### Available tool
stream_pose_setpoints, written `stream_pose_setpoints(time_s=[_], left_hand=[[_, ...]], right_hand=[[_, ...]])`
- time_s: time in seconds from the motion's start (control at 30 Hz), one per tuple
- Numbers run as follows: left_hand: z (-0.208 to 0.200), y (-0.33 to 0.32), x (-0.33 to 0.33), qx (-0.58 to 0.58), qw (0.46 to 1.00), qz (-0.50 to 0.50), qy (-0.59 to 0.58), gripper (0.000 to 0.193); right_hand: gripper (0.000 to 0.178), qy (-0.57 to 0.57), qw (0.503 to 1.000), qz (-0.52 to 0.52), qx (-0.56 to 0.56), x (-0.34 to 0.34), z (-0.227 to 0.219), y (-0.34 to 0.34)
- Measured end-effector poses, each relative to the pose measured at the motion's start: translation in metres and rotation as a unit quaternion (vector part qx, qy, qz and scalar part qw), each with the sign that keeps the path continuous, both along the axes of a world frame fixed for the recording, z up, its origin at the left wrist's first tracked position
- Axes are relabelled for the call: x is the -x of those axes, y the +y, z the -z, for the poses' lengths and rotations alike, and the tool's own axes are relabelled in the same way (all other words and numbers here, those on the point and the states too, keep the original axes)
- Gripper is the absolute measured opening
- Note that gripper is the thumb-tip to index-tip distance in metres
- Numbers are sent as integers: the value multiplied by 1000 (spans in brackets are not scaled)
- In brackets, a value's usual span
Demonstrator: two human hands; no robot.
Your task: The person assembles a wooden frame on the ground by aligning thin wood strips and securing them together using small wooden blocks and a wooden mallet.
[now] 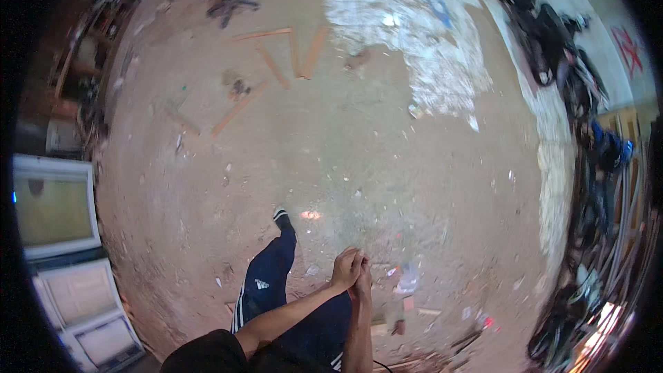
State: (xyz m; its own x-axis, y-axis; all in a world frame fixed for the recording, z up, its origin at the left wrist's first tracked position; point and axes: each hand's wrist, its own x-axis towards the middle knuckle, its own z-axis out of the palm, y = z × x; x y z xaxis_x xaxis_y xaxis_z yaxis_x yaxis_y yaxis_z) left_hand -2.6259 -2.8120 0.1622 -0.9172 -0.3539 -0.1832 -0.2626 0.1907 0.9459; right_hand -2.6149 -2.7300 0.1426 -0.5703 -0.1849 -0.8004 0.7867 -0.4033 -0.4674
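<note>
My left hand [347, 269] and my right hand [362, 278] are brought together in front of my body, above the floor. The fingers of both are closed and touch or overlap. Whatever lies between them, if anything, is hidden. Beneath them is my leg in dark trousers [266, 280] with white stripes, one foot stretched forward. Just right of my hands, a clear plastic bag [409, 280] lies on the floor beside a small pinkish block [408, 302]. A thin dark cable [384, 367] shows by my right forearm.
Wooden strips [238, 107] lie scattered on the dusty floor ahead, below an office chair [224, 0]. A shiny silver sheet [442, 48] covers the far right floor. White framed panels [59, 207] stand at left; a motorcycle [552, 48] and long pipes [625, 207] line the right.
</note>
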Motion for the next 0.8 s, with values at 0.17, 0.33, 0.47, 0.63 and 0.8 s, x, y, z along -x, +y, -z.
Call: stream_pose_setpoints(time_s=[0.17,0.33,0.47,0.63,0.8], left_hand=[[-72,-186,77,143,974,-16,177,12],[-251,-351,159,260,895,-51,359,11],[-293,-455,205,338,859,-61,380,10],[-285,-550,272,381,849,-56,363,11],[-221,-614,340,350,877,-25,329,11]], right_hand=[[32,59,996,41,58,89,-67,-189],[34,286,946,-142,55,169,-124,-287],[34,212,960,-170,66,200,-145,-372],[34,161,967,-172,97,252,-129,-462],[34,117,976,-155,98,340,-74,-545]])
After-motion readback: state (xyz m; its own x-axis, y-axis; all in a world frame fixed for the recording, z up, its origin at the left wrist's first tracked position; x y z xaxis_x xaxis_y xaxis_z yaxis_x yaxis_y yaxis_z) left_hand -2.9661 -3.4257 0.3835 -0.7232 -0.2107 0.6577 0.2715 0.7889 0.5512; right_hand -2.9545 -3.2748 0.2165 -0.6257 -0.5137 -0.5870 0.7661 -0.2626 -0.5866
